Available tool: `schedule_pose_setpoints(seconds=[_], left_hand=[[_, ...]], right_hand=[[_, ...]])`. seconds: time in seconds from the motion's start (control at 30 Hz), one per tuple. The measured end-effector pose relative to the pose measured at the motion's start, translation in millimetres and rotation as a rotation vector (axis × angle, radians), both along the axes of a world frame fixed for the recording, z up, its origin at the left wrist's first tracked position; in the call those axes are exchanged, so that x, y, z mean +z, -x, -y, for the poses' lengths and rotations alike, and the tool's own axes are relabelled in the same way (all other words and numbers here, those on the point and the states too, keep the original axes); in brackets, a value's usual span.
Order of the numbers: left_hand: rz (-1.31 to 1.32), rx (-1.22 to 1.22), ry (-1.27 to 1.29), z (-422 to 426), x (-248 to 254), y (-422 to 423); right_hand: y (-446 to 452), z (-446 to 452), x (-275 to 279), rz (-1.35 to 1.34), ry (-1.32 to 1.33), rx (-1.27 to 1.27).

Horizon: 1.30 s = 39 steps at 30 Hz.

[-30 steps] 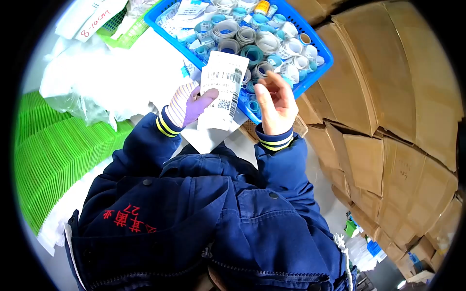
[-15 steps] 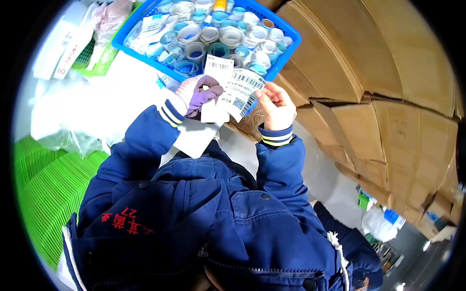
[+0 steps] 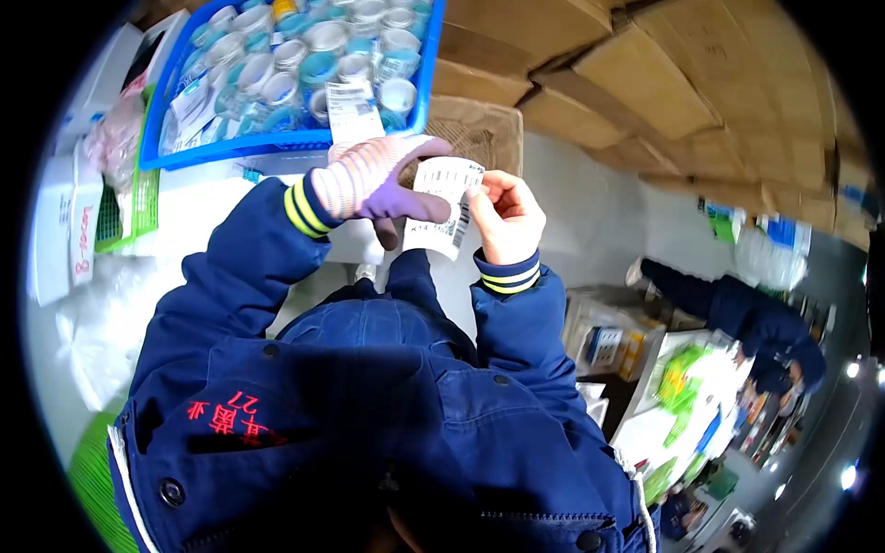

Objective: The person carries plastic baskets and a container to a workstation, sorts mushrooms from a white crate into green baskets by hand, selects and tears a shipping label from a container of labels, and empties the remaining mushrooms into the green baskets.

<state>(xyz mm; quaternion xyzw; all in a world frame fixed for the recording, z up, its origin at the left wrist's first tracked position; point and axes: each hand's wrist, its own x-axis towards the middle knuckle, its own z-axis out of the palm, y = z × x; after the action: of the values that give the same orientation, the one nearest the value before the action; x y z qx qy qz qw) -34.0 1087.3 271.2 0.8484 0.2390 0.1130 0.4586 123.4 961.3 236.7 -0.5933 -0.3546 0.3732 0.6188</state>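
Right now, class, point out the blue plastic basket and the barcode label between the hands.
Blue plastic basket point(image 3: 267, 144): head view, on its near rim.
Barcode label point(image 3: 451, 187): head view, on its printed face.

Blue basket point(image 3: 249, 147) obstructs forward travel; open space extends from right grip point(image 3: 510, 224) rightward to stacked cartons point(image 3: 636, 83).

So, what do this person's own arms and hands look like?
Navy-blue sleeves end in dark cuffs with yellowish stripes. The left hand wears a glove, pale and striped at the back, purple toward the fingers. The right hand has no glove.
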Motion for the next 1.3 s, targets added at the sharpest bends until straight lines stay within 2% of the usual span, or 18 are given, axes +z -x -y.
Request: schedule_pose_setpoints(seconds=[0.13,0.17,0.2,0.27,0.33,0.4,0.47,0.63,0.73,0.8,0.87,0.93,0.97,1.0,1.07,1.13,1.2,1.3], left_hand=[[0.103,-0.131,0.77,48.6,-14.5,-36.9],[0.476,-0.541,-0.058,53.0,-30.0,-45.4],[0.498,-0.618,-0.208,66.0,-14.2,-53.2],[0.499,-0.67,-0.093,93.6,-24.5,-64.5],[0.382,-0.784,-0.056,126.3,-19.1,-74.1],[-0.122,-0.503,0.806,169.8,-11.4,-79.6],[-0.065,-0.546,0.788,210.9,-1.6,-88.2],[-0.142,-0.867,0.59,342.5,-0.5,-107.1],[-0.337,-0.959,0.533,436.4,4.7,-104.1],[-0.003,-1.237,0.381,501.3,-1.2,-94.3],[-0.242,-1.279,0.348,556.4,15.5,-68.6],[-0.1,-1.465,0.231,598.1,27.3,-39.9],[-0.135,-1.495,0.364,567.8,43.4,-47.9],[-0.143,-1.542,0.336,607.4,51.1,-36.3],[-0.276,-1.543,0.496,671.6,65.8,-12.7],[-0.227,-1.625,0.49,720.2,75.5,-10.0],[-0.562,-1.525,0.53,718.4,87.7,-42.2],[-0.65,-1.555,0.563,767.0,88.0,-46.5]], right_hand=[[12.3,65.2,5.8,-0.106,0.011,-0.096],[11.8,84.8,8.1,-0.146,0.023,-0.099],[10.6,105.6,10.6,-0.189,0.034,-0.098],[4.2,147.8,14.0,-0.147,0.051,-0.123],[3.5,184.7,30.6,-0.15,0.028,-0.196],[0.7,235.9,37.3,-0.123,0.103,-0.246],[6.5,284.8,44.8,-0.118,0.162,-0.318],[36.8,432.9,48.7,-0.089,0.237,-0.497],[70.0,523.8,45.0,-0.102,0.232,-0.624],[99.3,586.5,36.1,-0.077,0.23,-0.698],[138.3,639.3,43.8,-0.106,0.162,-0.739],[181.8,680.8,51.5,-0.114,0.073,-0.791],[183.1,649.8,71.9,-0.179,0.031,-0.771],[203.6,686.1,73.4,-0.243,-0.046,-0.759],[236.1,744.2,75.2,-0.313,-0.103,-0.791],[249.6,785.5,77.6,-0.447,-0.2,-0.804],[226.4,776.5,74.3,-0.441,-0.222,-0.844],[231.4,819.3,71.8,-0.38,-0.286,-0.838]])
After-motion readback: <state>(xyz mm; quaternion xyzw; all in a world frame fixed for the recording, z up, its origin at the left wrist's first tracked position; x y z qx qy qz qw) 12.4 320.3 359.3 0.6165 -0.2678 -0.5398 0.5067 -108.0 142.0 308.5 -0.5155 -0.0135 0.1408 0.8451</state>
